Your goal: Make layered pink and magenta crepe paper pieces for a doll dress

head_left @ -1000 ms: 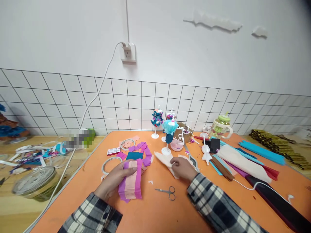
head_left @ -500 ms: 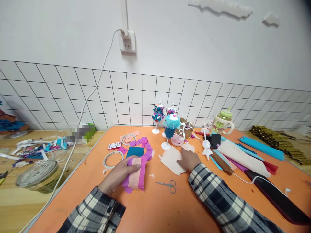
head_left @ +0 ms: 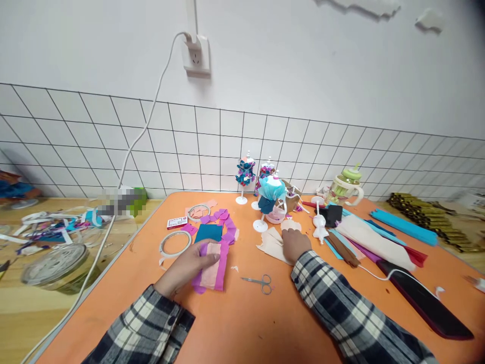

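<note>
My left hand (head_left: 188,267) is closed on a folded piece of purple and peach crepe paper (head_left: 212,269), thumb on top. My right hand (head_left: 296,244) is closed at the right side of a cream crepe paper sheet (head_left: 273,243), its fingertips hidden. The sheet is bent up and wrinkled beside the fingers. Small nail scissors (head_left: 261,284) lie between the hands. Behind the sheet stands a mini dress form (head_left: 272,191) in light blue ruffles. Teal paper (head_left: 208,233) and purple paper scraps (head_left: 229,230) lie beyond my left hand.
Tape rolls (head_left: 175,245) and a small box (head_left: 177,222) lie at left. To the right are a white figure (head_left: 320,227), a black case (head_left: 331,216), crepe paper strips (head_left: 375,242), a long black tool (head_left: 424,298) with a white cord, and a green-lidded cup (head_left: 345,187).
My right hand's fingers have curled in and the cream sheet has been drawn up and wrinkled beside them. My left hand keeps its hold. The view has tilted slightly.
</note>
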A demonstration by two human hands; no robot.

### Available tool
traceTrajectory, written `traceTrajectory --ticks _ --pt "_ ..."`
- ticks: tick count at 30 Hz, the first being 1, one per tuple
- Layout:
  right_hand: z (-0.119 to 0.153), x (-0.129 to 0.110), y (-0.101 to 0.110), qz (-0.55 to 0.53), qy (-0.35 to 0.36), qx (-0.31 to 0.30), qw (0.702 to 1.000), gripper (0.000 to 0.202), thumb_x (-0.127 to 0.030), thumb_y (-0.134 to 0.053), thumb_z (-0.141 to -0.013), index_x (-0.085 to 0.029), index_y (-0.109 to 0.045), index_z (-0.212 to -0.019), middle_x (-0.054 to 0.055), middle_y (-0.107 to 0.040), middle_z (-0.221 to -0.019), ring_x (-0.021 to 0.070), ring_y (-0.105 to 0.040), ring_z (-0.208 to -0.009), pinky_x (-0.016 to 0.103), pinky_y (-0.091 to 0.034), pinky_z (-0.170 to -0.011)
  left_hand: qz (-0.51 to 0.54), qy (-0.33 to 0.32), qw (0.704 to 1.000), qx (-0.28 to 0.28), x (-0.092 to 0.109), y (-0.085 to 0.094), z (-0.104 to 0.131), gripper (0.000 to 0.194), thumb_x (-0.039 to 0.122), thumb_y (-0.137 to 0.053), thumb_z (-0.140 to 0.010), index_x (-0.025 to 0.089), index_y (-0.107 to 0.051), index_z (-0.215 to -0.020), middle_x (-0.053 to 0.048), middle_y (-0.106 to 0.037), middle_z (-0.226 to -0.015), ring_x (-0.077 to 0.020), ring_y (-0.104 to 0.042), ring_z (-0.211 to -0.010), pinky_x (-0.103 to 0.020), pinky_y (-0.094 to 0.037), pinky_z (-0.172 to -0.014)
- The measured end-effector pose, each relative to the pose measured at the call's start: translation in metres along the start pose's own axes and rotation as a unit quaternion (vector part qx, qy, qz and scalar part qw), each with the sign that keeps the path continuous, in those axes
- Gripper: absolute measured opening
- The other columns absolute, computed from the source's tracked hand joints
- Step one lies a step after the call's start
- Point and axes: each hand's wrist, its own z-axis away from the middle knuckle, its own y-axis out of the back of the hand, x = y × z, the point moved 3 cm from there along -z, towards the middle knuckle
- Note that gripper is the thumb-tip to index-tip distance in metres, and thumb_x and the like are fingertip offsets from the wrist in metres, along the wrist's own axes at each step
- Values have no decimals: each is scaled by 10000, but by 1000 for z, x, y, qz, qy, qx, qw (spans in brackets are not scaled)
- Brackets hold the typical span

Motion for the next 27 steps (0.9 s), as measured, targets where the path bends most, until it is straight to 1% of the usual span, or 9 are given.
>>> traceTrajectory --ticks 5,10,13,16,19,21,23,25,27 --pt "-10 24 6 -32 -40 -14 999 362 -349 -617 -979 -160 -592 -1286 110 -616 -1277 240 -644 -1080 449 -568 -901 -27 0 1000 11 -1 -1 -1 439 445 -796 -687 172 -661 -1003 19 -639 -783 -184 -562 -669 -275 -425 -621" --pt "-17 33 10 -74 -21 -30 997 348 -347 -610 -983 -165 -599 -1279 112 -615 -1284 237 -642 -1083 446 -565 -909 -44 -3 999 18 -2 -1 -3 439 446 -793 -689 165 -661 -999 11 -636 -827 -189 -572 -719 -274 -440 -645" --pt "-17 35 10 -100 -11 -26 995 345 -348 -609 -984 -168 -600 -1278 111 -615 -1285 236 -641 -1084 446 -565 -910 -49 -3 999 18 -2 -1 -2 445 460 -783 -699 168 -660 -1011 13 -641 -805 -188 -568 -690 -275 -441 -628" --pt "-12 32 5 -136 32 -19 990 354 -356 -614 -981 -170 -597 -1282 109 -613 -1287 237 -642 -1081 448 -568 -905 -54 -4 998 17 0 -2 -1 439 474 -766 -716 177 -661 -1022 15 -650 -785 -189 -568 -661 -274 -433 -605" --pt "0 20 -5 -158 77 -11 984 322 -326 -600 -986 -157 -608 -1260 104 -629 -1251 234 -646 -1067 432 -562 -899 -59 -6 998 14 1 -2 -1 442 481 -768 -709 179 -663 -1014 11 -654 -791 -193 -573 -666 -272 -430 -603" --pt "13 11 -10 -153 90 15 984 290 -190 -498 -993 -144 -619 -1253 128 -627 -1255 250 -611 -1141 417 -505 -967 -63 -7 998 12 2 -2 -1 455 483 -775 -697 174 -666 -1014 7 -652 -793 -197 -574 -677 -274 -431 -606" --pt "28 3 -12 -138 113 44 983 390 -110 -456 -947 -123 -593 -1312 182 -566 -1343 302 -521 -1267 458 -410 -1050 -66 -8 998 13 2 -2 -2 464 481 -780 -689 170 -670 -1014 -4 -659 -821 -207 -580 -708 -279 -440 -619" --pt "42 -2 -12 -123 170 38 977 453 -111 -479 -909 -155 -589 -1346 168 -593 -1295 310 -524 -1248 467 -375 -1053 -69 -8 997 16 1 -2 -2 457 474 -781 -690 172 -675 -1015 -14 -666 -857 -216 -587 -746 -285 -451 -640" --pt "54 -2 -10 -108 232 8 967 463 -201 -562 -882 -195 -610 -1343 136 -647 -1199 303 -582 -1154 451 -396 -1012 -71 -8 997 21 0 -2 -2 446 461 -784 -688 176 -680 -1015 -16 -666 -880 -222 -590 -774 -288 -454 -658"
